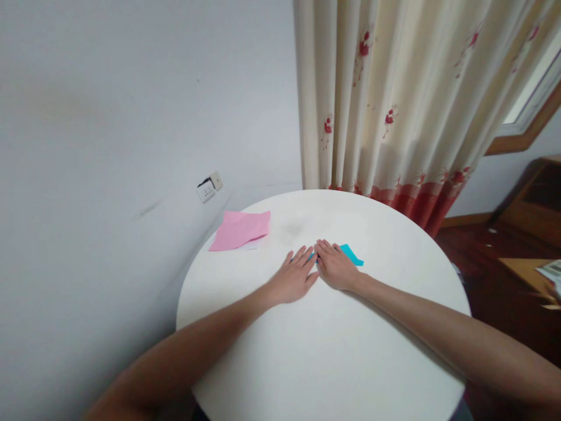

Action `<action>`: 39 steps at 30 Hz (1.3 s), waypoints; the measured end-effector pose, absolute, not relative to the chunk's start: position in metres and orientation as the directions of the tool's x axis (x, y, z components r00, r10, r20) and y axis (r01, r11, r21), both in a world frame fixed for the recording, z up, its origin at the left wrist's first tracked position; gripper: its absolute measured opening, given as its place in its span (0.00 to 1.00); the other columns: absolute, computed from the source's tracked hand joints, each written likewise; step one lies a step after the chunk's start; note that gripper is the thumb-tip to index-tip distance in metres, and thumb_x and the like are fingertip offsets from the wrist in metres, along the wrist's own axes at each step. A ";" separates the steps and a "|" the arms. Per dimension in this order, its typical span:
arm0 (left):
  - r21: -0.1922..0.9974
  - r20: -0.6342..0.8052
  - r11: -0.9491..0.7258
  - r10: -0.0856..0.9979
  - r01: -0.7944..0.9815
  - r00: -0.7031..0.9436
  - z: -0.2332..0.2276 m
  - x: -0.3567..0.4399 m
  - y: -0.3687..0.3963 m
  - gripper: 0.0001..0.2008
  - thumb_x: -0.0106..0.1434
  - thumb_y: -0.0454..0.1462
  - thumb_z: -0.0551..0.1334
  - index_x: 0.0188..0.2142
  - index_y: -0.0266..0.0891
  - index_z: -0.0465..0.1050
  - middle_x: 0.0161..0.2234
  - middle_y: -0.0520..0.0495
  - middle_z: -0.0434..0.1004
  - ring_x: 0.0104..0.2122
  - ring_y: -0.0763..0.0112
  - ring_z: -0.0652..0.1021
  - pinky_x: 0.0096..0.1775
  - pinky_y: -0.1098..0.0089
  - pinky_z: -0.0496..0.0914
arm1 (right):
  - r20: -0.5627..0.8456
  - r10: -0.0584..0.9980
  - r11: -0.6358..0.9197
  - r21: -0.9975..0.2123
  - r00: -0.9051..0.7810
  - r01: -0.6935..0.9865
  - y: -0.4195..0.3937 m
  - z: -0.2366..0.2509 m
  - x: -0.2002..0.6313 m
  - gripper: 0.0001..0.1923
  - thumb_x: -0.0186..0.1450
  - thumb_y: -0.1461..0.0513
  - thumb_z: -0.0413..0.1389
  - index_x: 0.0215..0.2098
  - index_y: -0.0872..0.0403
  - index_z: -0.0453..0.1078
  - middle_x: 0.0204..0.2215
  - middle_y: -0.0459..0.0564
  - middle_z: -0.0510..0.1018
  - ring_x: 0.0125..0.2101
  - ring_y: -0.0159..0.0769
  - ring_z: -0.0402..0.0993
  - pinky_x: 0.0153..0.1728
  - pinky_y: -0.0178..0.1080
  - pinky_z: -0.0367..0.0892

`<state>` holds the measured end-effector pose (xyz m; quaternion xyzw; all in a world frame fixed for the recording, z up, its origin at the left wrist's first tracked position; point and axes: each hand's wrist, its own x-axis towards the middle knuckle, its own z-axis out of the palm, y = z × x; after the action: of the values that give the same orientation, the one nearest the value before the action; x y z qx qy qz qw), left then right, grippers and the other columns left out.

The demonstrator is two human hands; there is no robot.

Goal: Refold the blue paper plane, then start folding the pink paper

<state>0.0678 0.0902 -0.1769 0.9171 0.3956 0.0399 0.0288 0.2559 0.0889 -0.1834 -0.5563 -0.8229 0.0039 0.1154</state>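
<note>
A piece of blue paper [351,255] lies on the round white table [324,351], mostly covered by both hands. Its pointed right end shows past my right hand [336,266], which rests flat on it with the fingers stretched out and close together. My left hand [295,278] lies palm down at the paper's left part, its fingers spread. The fingertips of the two hands meet near the middle. How the paper is folded beneath them is hidden.
Pink paper sheets [241,229] lie at the table's back left, with a white sheet partly under them. A wall socket [205,191] sits just beyond that edge. Behind the table hangs a floral curtain [385,99]. Wooden furniture [521,275] stands at the right.
</note>
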 end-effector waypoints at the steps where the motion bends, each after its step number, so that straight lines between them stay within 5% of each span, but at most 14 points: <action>1: 0.081 0.058 -0.690 0.723 0.719 0.688 -0.178 0.068 0.091 0.30 0.75 0.50 0.40 0.71 0.41 0.44 0.72 0.44 0.40 0.71 0.59 0.43 0.68 0.50 0.42 | 0.183 0.913 0.391 -0.131 -0.366 0.911 0.089 -0.184 0.255 0.29 0.74 0.60 0.35 0.69 0.65 0.53 0.69 0.61 0.54 0.69 0.46 0.47 0.66 0.51 0.48; 12: 0.113 0.008 -0.691 0.719 0.714 0.695 -0.171 0.068 0.090 0.34 0.74 0.54 0.40 0.71 0.37 0.43 0.72 0.40 0.37 0.71 0.61 0.43 0.68 0.53 0.43 | 0.101 0.968 0.242 -0.167 -0.228 0.956 0.087 -0.185 0.269 0.34 0.75 0.51 0.34 0.72 0.62 0.47 0.71 0.59 0.46 0.71 0.49 0.41 0.67 0.57 0.43; 20: 0.113 -0.006 -0.688 0.721 0.717 0.693 -0.168 0.068 0.089 0.34 0.74 0.54 0.41 0.71 0.37 0.41 0.72 0.40 0.36 0.71 0.59 0.43 0.68 0.53 0.43 | 0.136 0.989 0.075 -0.082 -0.063 0.994 0.090 -0.180 0.295 0.32 0.72 0.62 0.36 0.71 0.70 0.46 0.71 0.65 0.45 0.71 0.53 0.38 0.67 0.59 0.42; 23: 0.109 -0.010 -0.688 0.721 0.718 0.693 -0.168 0.069 0.089 0.34 0.74 0.53 0.40 0.71 0.36 0.41 0.72 0.40 0.36 0.71 0.60 0.42 0.68 0.54 0.43 | 0.241 0.960 0.157 -0.055 -0.139 0.986 0.086 -0.176 0.281 0.33 0.68 0.67 0.39 0.70 0.72 0.46 0.71 0.66 0.43 0.71 0.52 0.35 0.68 0.57 0.39; 28: 0.105 -0.006 -0.689 0.721 0.717 0.693 -0.170 0.069 0.089 0.33 0.75 0.51 0.36 0.71 0.34 0.43 0.72 0.41 0.36 0.71 0.62 0.42 0.68 0.55 0.41 | 0.198 0.924 0.358 -0.144 -0.328 0.923 0.079 -0.182 0.249 0.31 0.71 0.62 0.39 0.70 0.68 0.49 0.70 0.63 0.49 0.70 0.49 0.42 0.67 0.53 0.46; 39: 0.173 -0.009 -0.689 0.714 0.704 0.700 -0.171 0.068 0.092 0.37 0.73 0.55 0.38 0.72 0.34 0.40 0.72 0.42 0.35 0.71 0.62 0.42 0.68 0.55 0.41 | 0.180 0.931 0.340 -0.114 -0.318 0.933 0.080 -0.187 0.252 0.30 0.74 0.57 0.37 0.70 0.64 0.52 0.70 0.61 0.52 0.69 0.48 0.46 0.66 0.53 0.47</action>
<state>0.0683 0.0918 -0.1711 0.9185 0.3859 0.0292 0.0817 0.2520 0.0796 -0.1874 -0.5742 -0.8117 -0.0056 0.1068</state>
